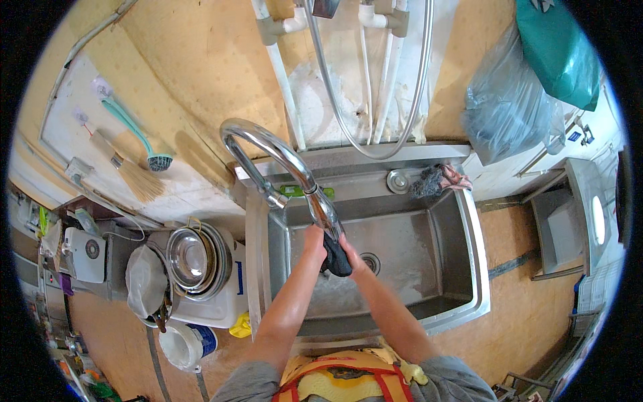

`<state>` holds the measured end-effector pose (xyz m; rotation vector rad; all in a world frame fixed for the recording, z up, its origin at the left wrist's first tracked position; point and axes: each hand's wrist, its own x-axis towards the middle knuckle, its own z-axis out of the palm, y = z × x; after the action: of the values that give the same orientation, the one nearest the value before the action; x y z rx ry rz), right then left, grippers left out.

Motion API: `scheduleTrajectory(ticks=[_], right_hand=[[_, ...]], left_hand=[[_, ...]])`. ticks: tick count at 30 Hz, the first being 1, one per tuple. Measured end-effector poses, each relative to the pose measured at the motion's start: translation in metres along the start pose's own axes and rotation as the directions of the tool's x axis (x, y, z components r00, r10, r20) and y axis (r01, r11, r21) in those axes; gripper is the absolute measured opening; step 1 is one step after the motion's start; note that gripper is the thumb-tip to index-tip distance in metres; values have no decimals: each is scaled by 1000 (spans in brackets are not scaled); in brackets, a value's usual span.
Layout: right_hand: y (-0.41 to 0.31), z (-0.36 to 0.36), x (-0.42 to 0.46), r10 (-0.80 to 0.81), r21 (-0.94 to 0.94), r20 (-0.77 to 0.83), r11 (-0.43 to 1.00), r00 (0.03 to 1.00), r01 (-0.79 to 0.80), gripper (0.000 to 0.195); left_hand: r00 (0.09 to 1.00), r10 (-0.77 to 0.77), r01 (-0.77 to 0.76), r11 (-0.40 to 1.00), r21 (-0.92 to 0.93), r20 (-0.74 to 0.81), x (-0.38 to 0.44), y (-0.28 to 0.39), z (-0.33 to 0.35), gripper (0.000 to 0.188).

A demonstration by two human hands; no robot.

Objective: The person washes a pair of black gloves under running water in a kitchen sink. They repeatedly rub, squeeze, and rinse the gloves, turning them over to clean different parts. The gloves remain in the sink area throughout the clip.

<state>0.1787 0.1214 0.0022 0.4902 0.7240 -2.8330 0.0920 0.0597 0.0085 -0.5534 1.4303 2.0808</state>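
Observation:
Over the stainless steel sink [402, 236], my left hand [315, 242] and my right hand [354, 259] hold a black item [337, 260] between them. Its exact kind is hard to tell. Directly above it is the lower end of a chrome gooseneck faucet [324, 211], close to the fingers of both hands. What looks like water runs from the faucet onto the item. Behind the faucet, a green bottle [292, 191] lies on the sink's back ledge. The drain [370, 262] shows just right of my right hand.
A strainer lid [398, 181], a steel wool scrubber [425, 182] and a pink cloth [454, 178] sit at the sink's back right. Left are stacked metal bowls [190, 257] and a white bucket [183, 346]. A metal hose [346, 135] loops above; brushes [131, 125] hang on the wall.

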Motion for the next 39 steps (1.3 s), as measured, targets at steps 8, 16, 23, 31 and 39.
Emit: scheduleTrajectory(ticks=[8,16,23,31,39], right_hand=[[4,-10,-20,122,73,-175,991,977,-111,21],[-3,33,-37,86,562,79,819,993,-115,38],[10,57,-45,2,659,15,752,1000,-11,43],[4,19,-28,126,-33,-257,990,958,-139,16],[8,23,-2,-425,-862,-388,481,818,-159,44]], left_hand=[[927,-192,98,953,287,321,15,-10,11,31],[824,31,-35,999,-3,566,-6,24,-21,65],[656,3,508,738,-445,754,-43,-25,-8,71],[784,-288,43,908,416,550,4,22,-9,35],[878,367,-479,651,590,308,-3,-12,-1,24]])
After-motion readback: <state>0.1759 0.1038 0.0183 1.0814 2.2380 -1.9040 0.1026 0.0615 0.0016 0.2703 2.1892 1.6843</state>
